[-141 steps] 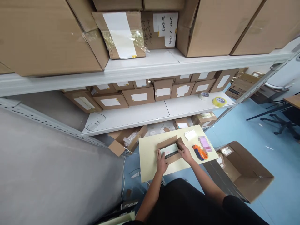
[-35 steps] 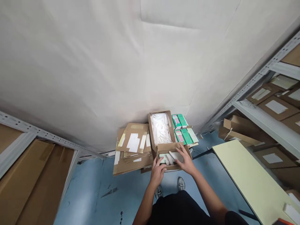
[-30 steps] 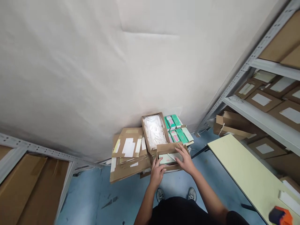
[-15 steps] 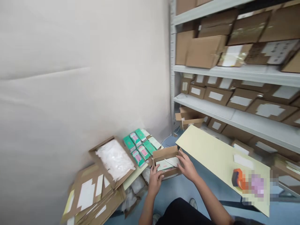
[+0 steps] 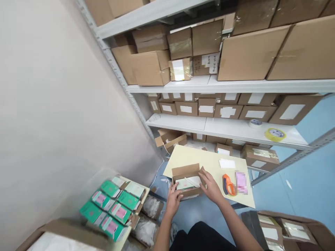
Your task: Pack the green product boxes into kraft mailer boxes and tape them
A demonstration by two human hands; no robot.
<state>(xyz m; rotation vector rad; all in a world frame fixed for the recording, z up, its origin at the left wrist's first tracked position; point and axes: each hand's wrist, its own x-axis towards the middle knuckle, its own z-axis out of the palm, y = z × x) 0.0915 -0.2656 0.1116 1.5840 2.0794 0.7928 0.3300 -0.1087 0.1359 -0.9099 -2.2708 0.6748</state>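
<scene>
At the near edge of the pale yellow rectangular tabletop (image 5: 206,157), toward its left corner, the small open brown cardboard box (image 5: 187,169) is positioned between two bare hands. Part of the box overlaps the edge in view; whether the tabletop supports it cannot be determined. The box is upright, with its opening facing up. Contents: a pale green flat item (image 5: 182,184) at the left and a thin white sheet (image 5: 194,181) at the right.

Left hand (image 5: 172,201): partly closed, gripping the left end of the box, fingertips at the rim and thumb against the near wall. Right hand (image 5: 211,187): partly closed, fingers spread along the right end and holding it. Both hands have hold of the box.

Right section of the tabletop: an orange and dark blue tape dispenser (image 5: 229,185) lies near the near edge. A pink item (image 5: 241,182), blurred, lies just beside it, toward the right edge. White rectangular cards (image 5: 227,163) lie near the far right corner.

Beyond the tabletop, the white metal shelf (image 5: 183,122) carries a white tape roll (image 5: 255,123) and a yellow tape roll (image 5: 275,134) near its right end, with closed brown cartons (image 5: 186,108) behind. At lower left, green boxes with pink panels (image 5: 119,211) lie in rows.
</scene>
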